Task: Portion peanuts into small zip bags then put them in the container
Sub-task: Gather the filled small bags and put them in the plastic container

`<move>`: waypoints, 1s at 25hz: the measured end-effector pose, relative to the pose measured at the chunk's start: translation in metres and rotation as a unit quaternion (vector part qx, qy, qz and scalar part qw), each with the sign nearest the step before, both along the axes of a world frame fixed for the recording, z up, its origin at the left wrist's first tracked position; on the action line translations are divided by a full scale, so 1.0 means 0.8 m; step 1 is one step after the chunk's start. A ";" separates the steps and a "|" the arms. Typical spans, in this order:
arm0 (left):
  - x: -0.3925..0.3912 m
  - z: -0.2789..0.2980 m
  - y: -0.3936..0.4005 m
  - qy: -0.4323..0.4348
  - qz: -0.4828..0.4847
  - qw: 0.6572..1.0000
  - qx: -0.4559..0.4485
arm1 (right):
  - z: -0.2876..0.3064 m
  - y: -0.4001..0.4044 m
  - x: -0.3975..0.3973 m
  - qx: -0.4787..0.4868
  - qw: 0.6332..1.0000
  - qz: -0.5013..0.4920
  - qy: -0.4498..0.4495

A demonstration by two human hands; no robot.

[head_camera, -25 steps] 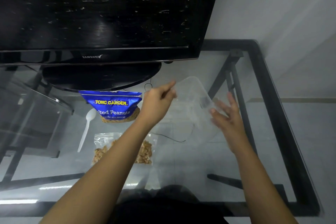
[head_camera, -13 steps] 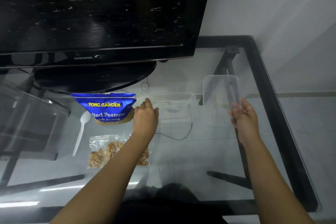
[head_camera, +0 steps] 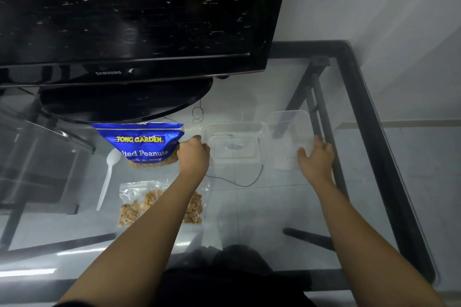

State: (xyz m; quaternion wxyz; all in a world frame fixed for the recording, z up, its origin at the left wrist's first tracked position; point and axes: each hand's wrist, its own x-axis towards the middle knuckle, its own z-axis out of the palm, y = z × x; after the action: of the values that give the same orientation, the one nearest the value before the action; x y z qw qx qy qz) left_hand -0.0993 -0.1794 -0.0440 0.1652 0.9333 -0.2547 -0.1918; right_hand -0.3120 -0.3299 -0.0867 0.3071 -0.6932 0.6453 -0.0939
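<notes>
A clear plastic container (head_camera: 234, 126) stands open on the glass table, right of a blue Tong Garden peanut bag (head_camera: 139, 142). My left hand (head_camera: 193, 157) curls on the container's left rim. To its right, my right hand (head_camera: 315, 159) holds the near edge of the clear lid (head_camera: 289, 129), which lies low beside the container. Small zip bags of peanuts (head_camera: 139, 202) lie flat nearer me, partly hidden by my left forearm. A white plastic spoon (head_camera: 107, 177) lies left of them.
A black television (head_camera: 124, 20) on a round stand fills the back left, just behind the peanut bag. A thin black cable (head_camera: 237, 183) runs across the glass in front of the container. The table's black frame (head_camera: 374, 119) edges the right side.
My right hand took the lid off the container, carried it right and lowered it beside the container. My left hand dropped to the container's left rim.
</notes>
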 end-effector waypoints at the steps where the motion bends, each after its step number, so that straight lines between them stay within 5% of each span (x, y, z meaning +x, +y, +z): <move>1: 0.000 -0.001 0.000 -0.002 -0.002 1.000 0.000 | -0.003 0.002 -0.001 -0.017 1.000 0.006 0.008; 9: -0.007 0.001 0.015 0.010 -0.002 0.999 -0.054 | 0.020 0.028 0.005 -0.136 0.988 0.013 -0.079; 15: -0.027 0.015 0.110 0.013 0.021 0.996 -0.087 | 0.032 0.161 0.051 -0.091 0.954 0.211 -0.193; 20: -0.007 0.005 0.194 0.005 0.078 0.995 -0.055 | 0.015 0.250 0.093 -0.004 0.939 0.315 -0.136; 25: -0.008 -0.013 0.218 0.011 0.090 0.996 -0.009 | 0.012 0.282 0.118 0.065 0.963 0.249 -0.082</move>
State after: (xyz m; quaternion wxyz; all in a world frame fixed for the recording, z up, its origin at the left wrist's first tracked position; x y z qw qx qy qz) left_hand -0.1056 -0.0049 -0.0544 0.1929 0.9487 -0.1696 -0.1841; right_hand -0.2173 -0.1042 -0.0771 0.4167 -0.8007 0.4294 -0.0290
